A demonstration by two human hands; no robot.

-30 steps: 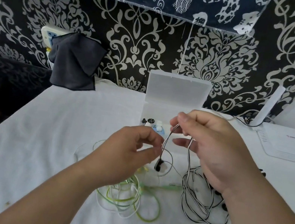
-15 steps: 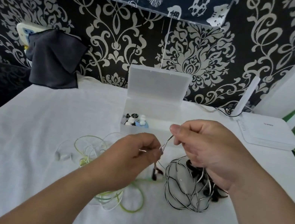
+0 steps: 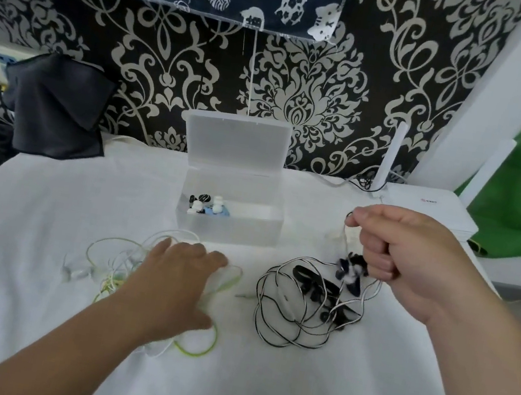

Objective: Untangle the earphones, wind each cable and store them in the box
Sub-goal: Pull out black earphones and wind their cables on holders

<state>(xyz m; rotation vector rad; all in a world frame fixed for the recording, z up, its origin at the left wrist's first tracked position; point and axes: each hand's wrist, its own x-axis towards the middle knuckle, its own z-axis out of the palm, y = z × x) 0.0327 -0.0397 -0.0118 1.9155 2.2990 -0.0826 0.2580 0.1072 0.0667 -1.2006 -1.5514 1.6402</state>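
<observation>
While right hand (image 3: 412,264) pinches striped cable (image 3: 306,304), router (image 3: 424,210) logo unreadable.

Two hands (image 3: 177,283) (image 3: 405,257); two earphone tangles (green-white (image 3: 114,279), black-white (image 3: 311,297)); one box (image 3: 229,228); one router (image 3: 424,208); one cloth (image 3: 54,112)

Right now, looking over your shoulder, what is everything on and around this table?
box: one, clear plastic, lid up, back centre of the table
small pieces: several, black, white and blue, inside the box
green-white earphones: one tangle, front left of the box
black-white earphones: one tangle, front right of the box
cloth: one, dark grey, back left
router: one, white, back right
table cover: one, white
left hand: one, flat on the green-white earphones
right hand: one, above the table, gripping the black-white earphones' cable
</observation>
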